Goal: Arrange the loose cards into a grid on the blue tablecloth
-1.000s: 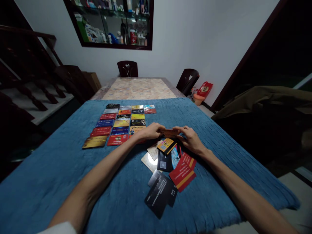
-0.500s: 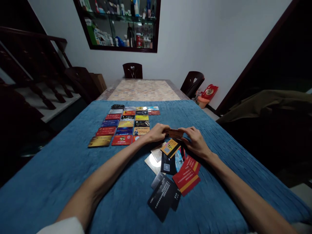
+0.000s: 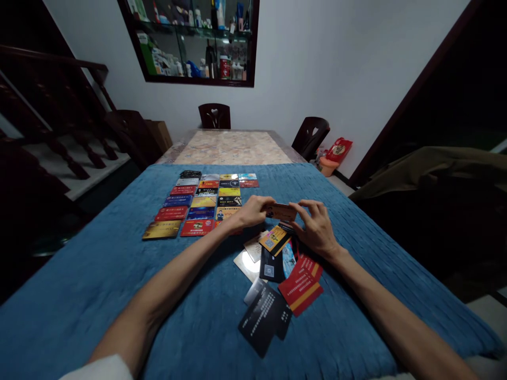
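My left hand [image 3: 251, 211] and my right hand [image 3: 317, 227] together hold one brown card [image 3: 282, 211] by its two ends, a little above the blue cloth [image 3: 99, 285]. Just below the hands lies a loose heap of cards [image 3: 277, 264]: a yellow one, black ones, pale ones and red ones with a gold stripe. To the left of my left hand several cards lie in neat rows [image 3: 202, 203], red, blue, gold and black, face up.
The blue cloth covers the near half of a long table; its far half shows a bare marbled top [image 3: 232, 148]. Two dark chairs [image 3: 214, 115] stand at the far end. A staircase rises at the left, a wall cabinet with bottles hangs above.
Both hands have lifted the brown card slightly and my right hand's fingers have spread more. The view has shifted a little; the cards on the cloth lie as before.
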{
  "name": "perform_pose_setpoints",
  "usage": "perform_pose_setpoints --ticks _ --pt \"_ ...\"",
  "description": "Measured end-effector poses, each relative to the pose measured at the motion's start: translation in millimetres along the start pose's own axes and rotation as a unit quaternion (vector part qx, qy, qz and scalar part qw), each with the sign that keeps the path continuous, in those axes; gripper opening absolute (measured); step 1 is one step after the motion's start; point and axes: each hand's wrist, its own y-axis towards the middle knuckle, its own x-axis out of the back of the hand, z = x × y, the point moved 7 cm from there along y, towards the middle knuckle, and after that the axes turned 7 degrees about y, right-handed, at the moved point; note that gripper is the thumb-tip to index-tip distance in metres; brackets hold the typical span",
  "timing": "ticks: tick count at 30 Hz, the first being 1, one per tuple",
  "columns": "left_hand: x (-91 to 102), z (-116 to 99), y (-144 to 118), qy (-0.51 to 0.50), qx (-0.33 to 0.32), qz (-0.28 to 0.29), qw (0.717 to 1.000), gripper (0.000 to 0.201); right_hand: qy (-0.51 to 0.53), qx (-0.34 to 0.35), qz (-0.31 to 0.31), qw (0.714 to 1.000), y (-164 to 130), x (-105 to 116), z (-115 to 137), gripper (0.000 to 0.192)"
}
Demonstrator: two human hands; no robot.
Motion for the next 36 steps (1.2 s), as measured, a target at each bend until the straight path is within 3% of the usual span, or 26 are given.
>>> perform_pose_setpoints --ticks 4,11,18,26,36 --pt "7.1 -0.5 -4.3 -0.011 0.002 -0.022 1.0 0.041 0.007 0.004 -0.029 1.0 2.5 3.1 6.1 0.046" --pt "26.5 4.0 -27.0 -0.026 0.005 -0.086 0.996 0.037 0.025 0.034 -0.017 0.999 12.5 -2.7 18.8 0.049" --pt "50.8 0.8 -55.0 0.064 -0.047 -0.121 0.99 0.024 0.041 0.067 0.003 0.997 34.6 -10.7 36.5 0.043" --pt "69.8 16.9 -80.4 0.17 -0.077 -0.113 0.976 0.053 0.109 0.068 0.07 0.989 70.1 -39.8 47.0 0.049" --pt "81.0 53.6 -89.4 0.215 -0.006 -0.056 0.975 0.05 0.192 0.059 0.169 0.965 97.6 -82.0 54.3 0.05"
